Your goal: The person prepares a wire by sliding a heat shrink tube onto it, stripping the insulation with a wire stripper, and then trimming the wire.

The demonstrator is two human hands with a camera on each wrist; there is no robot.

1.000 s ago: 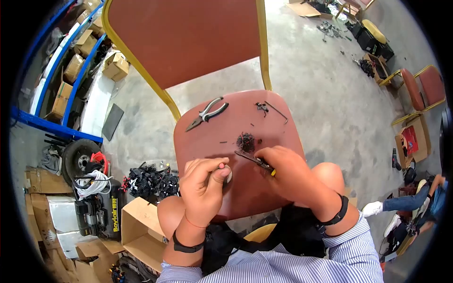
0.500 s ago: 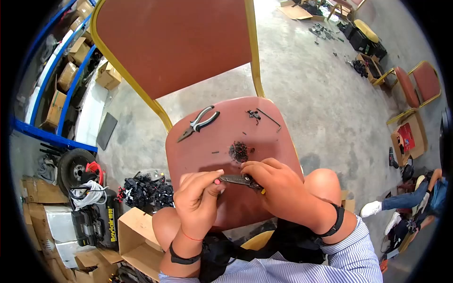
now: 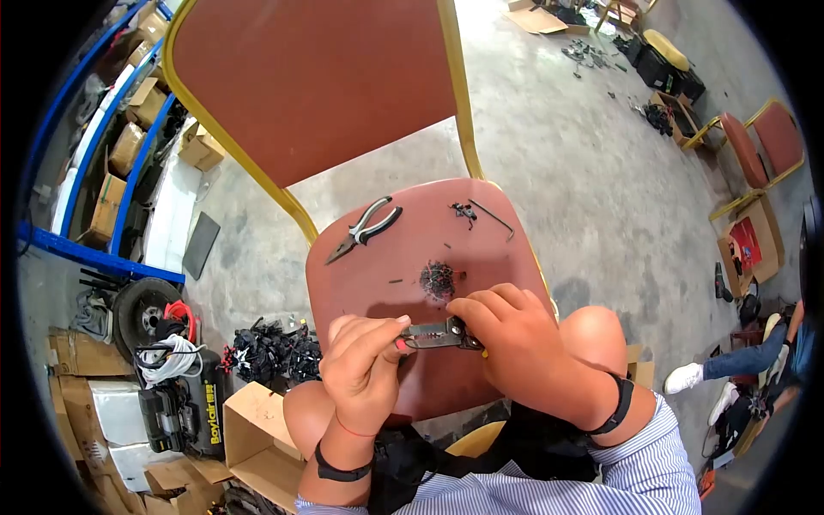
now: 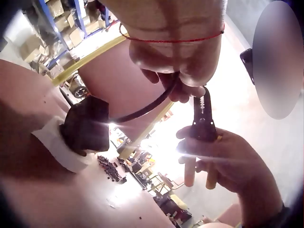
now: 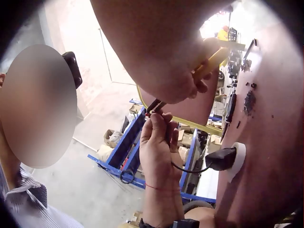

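Over the chair seat point(image 3: 343, 287), the left hand point(image 3: 360, 369) pinches a dark cable point(image 4: 149, 108) with a small red end point(image 3: 401, 344) at its fingertips. In both wrist views the cable runs to a black block point(image 4: 88, 124) beside a white ring point(image 5: 239, 161) on the seat. The right hand point(image 3: 525, 343) grips a wire stripper point(image 3: 433, 336) by its yellow handles point(image 5: 214, 64). Its dark, notched jaws point left and reach the left fingertips at the red end; whether they touch the cable is unclear. Beyond the hands lies a heap of small dark bits point(image 3: 438, 280).
Grey-handled pliers point(image 3: 367, 227), a hex key point(image 3: 491, 217) and small black parts point(image 3: 464, 214) lie toward the seat's back. On the floor at left are black parts point(image 3: 270, 350), an open carton point(image 3: 262, 442) and a wheel point(image 3: 142, 318). Another person's legs point(image 3: 721, 369) show at right.
The right hand has brought the wire stripper left and down until its jaws reach the left fingertips. The left hand keeps its pinch. The head view has shifted slightly.
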